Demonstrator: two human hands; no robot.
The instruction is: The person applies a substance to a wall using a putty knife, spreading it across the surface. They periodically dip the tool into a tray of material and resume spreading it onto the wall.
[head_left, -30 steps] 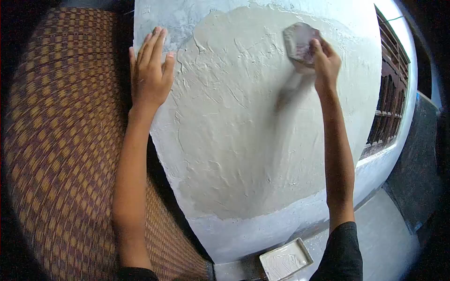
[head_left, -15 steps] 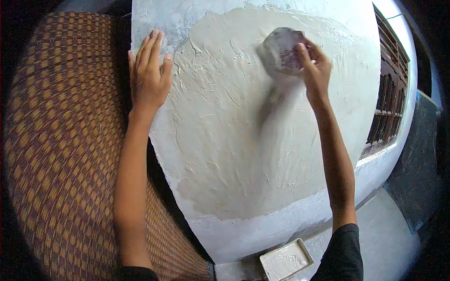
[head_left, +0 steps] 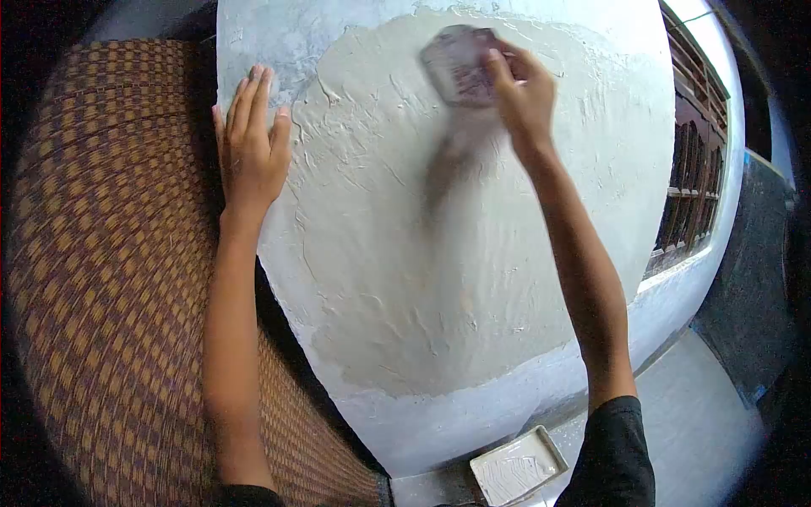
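My right hand (head_left: 525, 93) grips a flat, dark purplish putty scraper (head_left: 465, 72) between thumb and fingers, close against the upper part of the wall. Pale smears cover the scraper's face, and motion blurs its outline a little. Around and below it spreads a broad patch of wet, cream-grey putty (head_left: 405, 279) with ridges and streaks. At the wall's left edge my left hand (head_left: 252, 148) lies flat with fingers stretched upward, holding nothing. Its thumb reaches to the border of the putty patch.
A white tray (head_left: 553, 452) with creamy putty inside stands on the floor at the wall's foot. Brown woven matting (head_left: 127, 253) runs along the left. To the right are a barred window (head_left: 697, 169) and a dark panel (head_left: 743, 287).
My right hand and the scraper have moved left and somewhat upward across the putty. My left hand stays on the wall edge while the view shifts slightly.
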